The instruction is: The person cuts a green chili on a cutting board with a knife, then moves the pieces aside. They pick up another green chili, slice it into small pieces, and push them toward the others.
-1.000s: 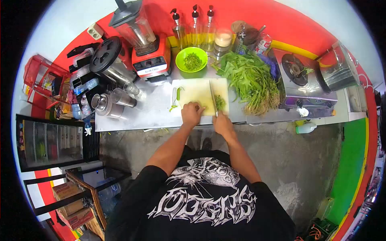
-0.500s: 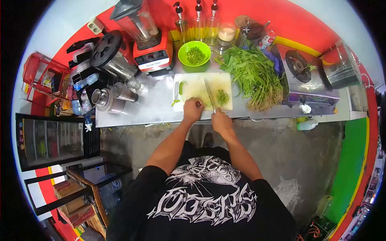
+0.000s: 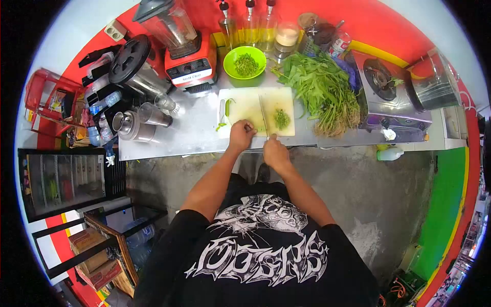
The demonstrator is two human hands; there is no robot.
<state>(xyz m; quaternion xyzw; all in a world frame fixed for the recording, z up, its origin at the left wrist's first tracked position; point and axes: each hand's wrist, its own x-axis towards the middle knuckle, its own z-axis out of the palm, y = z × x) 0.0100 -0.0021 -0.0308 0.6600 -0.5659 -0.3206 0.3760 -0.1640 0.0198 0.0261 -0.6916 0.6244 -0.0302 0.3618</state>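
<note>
On a white cutting board at the counter's front edge, my right hand grips a knife by its handle, the blade pointing away from me. To the left of the blade, my left hand rests on the board with curled fingers. Whatever it pinches is too small and covered to make out. Right of the blade lies a small pile of chopped green pieces. Whole green chillies lie along the board's left side. Behind the board stands a lime-green bowl holding more chopped green pieces.
Leafy greens with roots lie right of the board, beside a gas stove. A red blender and metal and clear cups stand to the left. Pump bottles line the back wall.
My right hand and the knife handle have shifted slightly left, so the blade stands straighter on the board. My left hand has moved a little left. The view has shifted slightly.
</note>
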